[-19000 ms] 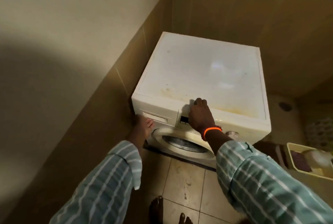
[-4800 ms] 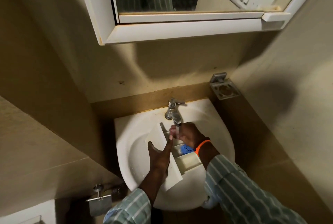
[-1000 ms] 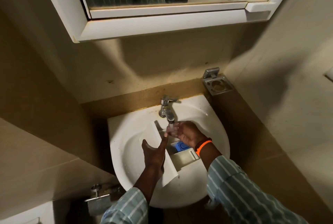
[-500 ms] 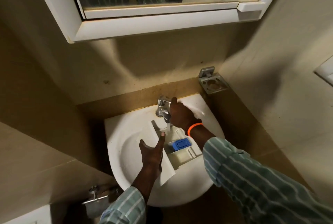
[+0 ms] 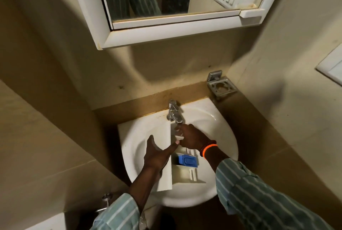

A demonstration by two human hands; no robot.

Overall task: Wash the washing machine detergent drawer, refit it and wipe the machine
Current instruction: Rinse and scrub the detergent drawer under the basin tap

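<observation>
The white detergent drawer lies tilted in the white sink, its front panel to the left and a blue insert in its middle compartment. My left hand holds the front panel, thumb stretched along its top edge. My right hand is at the drawer's far end, right under the spout of the chrome tap. Its fingers bend down into the drawer and their tips are hidden. The washing machine is out of view.
A white mirror cabinet hangs on the wall above the sink. A chrome holder is fixed at the sink's back right corner. Beige walls close in on both sides, and a metal fitting sticks out below left.
My right hand has come off the tap handle and dropped under the spout onto the drawer's far end. My left hand has kept its hold on the front panel.
</observation>
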